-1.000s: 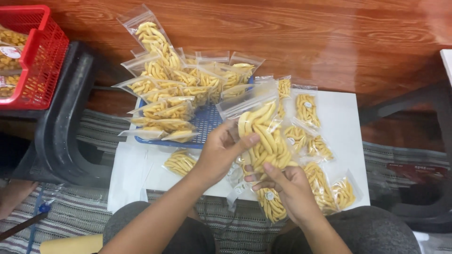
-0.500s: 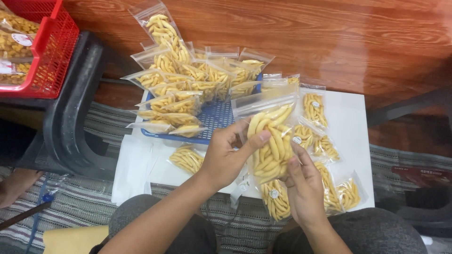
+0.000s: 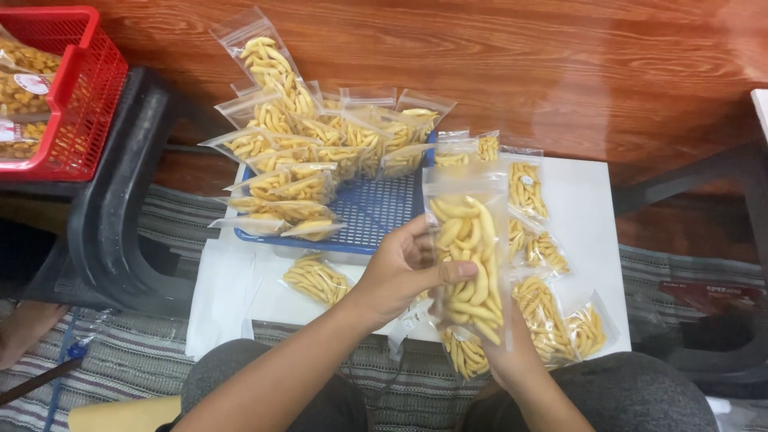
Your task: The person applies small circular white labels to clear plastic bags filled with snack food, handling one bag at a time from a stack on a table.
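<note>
I hold a clear plastic bag of yellow finger-shaped snacks (image 3: 472,256) upright over the white table (image 3: 592,200). My left hand (image 3: 400,272) grips the bag's left side, thumb across its front. My right hand (image 3: 512,356) supports it from below and behind, mostly hidden by the bag. Several filled bags (image 3: 544,312) lie flat on the table under and to the right of my hands. One small bag (image 3: 318,278) lies to the left of my left hand.
A blue mesh tray (image 3: 376,212) at the table's back holds a pile of filled bags (image 3: 304,144). A red basket (image 3: 68,96) with packed snacks sits on a black chair (image 3: 120,208) at left. Wooden floor lies behind; a striped mat (image 3: 144,360) is below.
The bag has been turned from tilted to upright and lowered toward my lap. My left thumb now lies across its front, and my right hand has slid beneath it.
</note>
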